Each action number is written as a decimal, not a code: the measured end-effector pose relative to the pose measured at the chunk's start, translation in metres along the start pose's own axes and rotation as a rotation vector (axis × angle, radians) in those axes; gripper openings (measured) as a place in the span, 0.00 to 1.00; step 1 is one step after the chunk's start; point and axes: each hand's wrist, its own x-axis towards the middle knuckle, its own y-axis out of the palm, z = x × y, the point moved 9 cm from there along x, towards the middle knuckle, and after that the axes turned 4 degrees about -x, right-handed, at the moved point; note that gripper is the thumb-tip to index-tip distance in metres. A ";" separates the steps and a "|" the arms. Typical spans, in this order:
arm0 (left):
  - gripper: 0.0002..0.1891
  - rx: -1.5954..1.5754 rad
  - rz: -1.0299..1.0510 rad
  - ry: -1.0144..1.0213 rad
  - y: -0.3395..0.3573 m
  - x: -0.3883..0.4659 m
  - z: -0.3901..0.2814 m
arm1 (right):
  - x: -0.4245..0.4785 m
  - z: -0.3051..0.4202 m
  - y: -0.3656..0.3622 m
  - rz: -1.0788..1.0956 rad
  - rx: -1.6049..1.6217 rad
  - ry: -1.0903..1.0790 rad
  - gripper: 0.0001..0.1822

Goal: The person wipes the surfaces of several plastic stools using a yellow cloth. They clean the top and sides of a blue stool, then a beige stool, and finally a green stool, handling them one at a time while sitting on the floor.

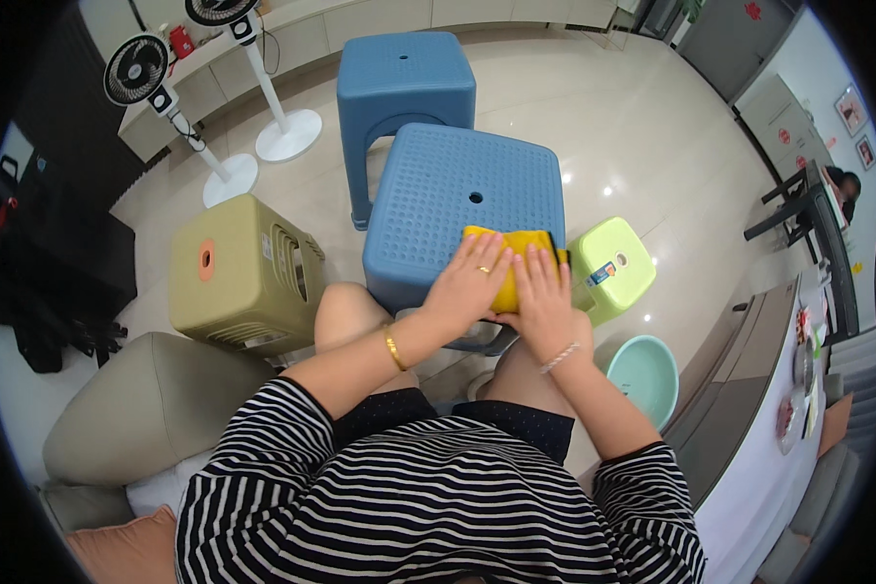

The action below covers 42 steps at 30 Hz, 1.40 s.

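Observation:
A folded yellow cloth [507, 292] with a dark edge lies on the near right corner of a blue plastic stool [423, 212]. My left hand [471, 281] rests on the cloth's left part, its fingers stretched forward. Beside it, my right hand [542, 292] presses on the right part, holding the cloth against the seat. Both thumbs are near the cloth's front edge. The stool's seat has a dimpled top with a hole in the middle and stands between my knees.
Behind is another blue stool [406, 69]. An olive stool [244, 270] stands left, a small lime-green stool [613, 266] right, near a mint-green basin [646, 379]. Two pedestal fans [223, 171] [285, 135] stand back left. A coffee table [737, 409] is at the right; a person [843, 186] sits beyond.

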 end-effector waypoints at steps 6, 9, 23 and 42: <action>0.47 0.049 0.032 -0.165 -0.040 -0.059 0.079 | 0.059 0.095 0.012 -0.025 0.047 -0.074 0.51; 0.48 0.131 0.094 -0.215 -0.053 -0.075 0.106 | 0.080 0.125 0.009 0.035 0.099 -0.127 0.50; 0.68 -0.097 0.564 -0.325 -0.022 -0.011 0.178 | 0.159 0.080 0.043 0.149 0.306 -0.191 0.49; 0.30 0.000 0.136 -0.433 0.027 0.146 0.221 | 0.258 -0.058 0.088 0.144 0.215 0.200 0.21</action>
